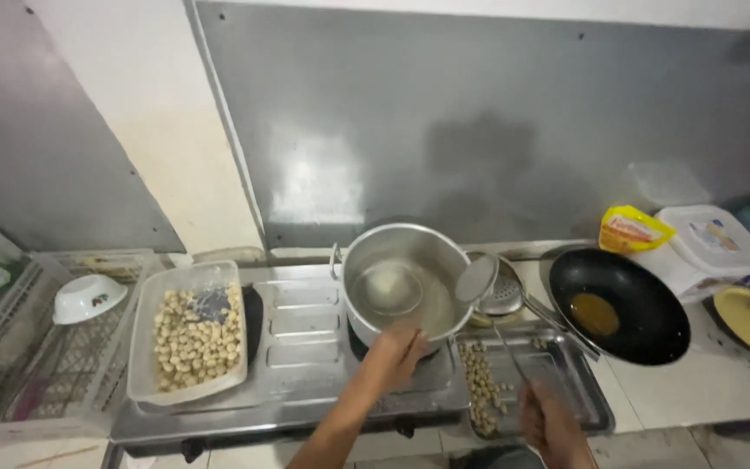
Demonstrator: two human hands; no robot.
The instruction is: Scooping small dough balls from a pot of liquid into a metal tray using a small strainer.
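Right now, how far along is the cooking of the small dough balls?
Done: a few balls already lie in the metal tray. In hand: the left hand rests at the rim of the pot on the stove, and the right hand holds the skimmer over it. Left: the plastic container is nearly full of raw balls.
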